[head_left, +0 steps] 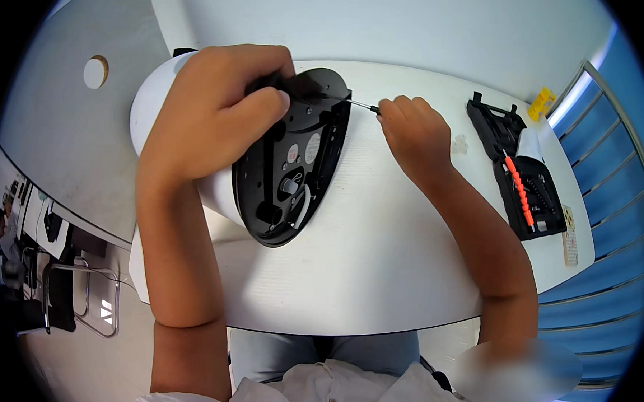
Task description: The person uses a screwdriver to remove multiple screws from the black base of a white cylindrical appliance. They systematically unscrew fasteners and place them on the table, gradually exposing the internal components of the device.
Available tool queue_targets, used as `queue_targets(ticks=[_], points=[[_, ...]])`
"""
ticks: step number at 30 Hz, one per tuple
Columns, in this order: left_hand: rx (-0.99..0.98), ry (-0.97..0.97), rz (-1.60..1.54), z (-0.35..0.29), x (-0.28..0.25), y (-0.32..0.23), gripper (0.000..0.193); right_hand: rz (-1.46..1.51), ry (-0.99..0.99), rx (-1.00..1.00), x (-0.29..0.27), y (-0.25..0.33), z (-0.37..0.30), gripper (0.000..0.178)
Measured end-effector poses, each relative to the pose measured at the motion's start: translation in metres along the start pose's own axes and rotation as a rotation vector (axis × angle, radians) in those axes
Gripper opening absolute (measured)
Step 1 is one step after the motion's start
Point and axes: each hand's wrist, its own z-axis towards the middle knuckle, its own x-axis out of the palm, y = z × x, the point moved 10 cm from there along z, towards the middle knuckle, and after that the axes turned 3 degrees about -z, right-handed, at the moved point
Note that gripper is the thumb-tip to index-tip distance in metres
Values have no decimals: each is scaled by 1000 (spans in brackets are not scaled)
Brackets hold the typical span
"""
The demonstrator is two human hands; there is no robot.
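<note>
A rounded white appliance (222, 194) lies on its side on the white table (368, 271), its black base (312, 140) turned toward me. Screw holes, pale round stickers and a short light cable show on that underside. My left hand (207, 112) reaches over the top of it, thumb and fingers closed on the upper edge of the black base. A screwdriver (363, 106) with a thin metal shaft is held in my right hand (416, 136), fingers wrapped round its handle. The shaft points left to the upper part of the base; its tip is hard to make out against the black.
At the right lies an open black tool case (508, 193) with an orange flexible shaft (519, 192) in it. Beyond it are a yellow packet (541, 104) and a pale strip-like object (569, 237). Metal rails (603, 224) flank the table; a grey tabletop (99, 31) adjoins at left.
</note>
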Motion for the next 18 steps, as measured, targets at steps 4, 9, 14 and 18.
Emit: queue_targets(ticks=[4,9,14,18], points=[[13,10,-86,4,15,0,28,57,-53,-14,4,1,-6,15],[22,9,-75,5,15,0,29,181,-48,63,12,-6,-11,18],[-3,120,-25,23,22,6,30,138,21,87,17,-10,-9,22],[-44,194,-84,44,30,18,27,151,68,120,29,-12,-10,19]])
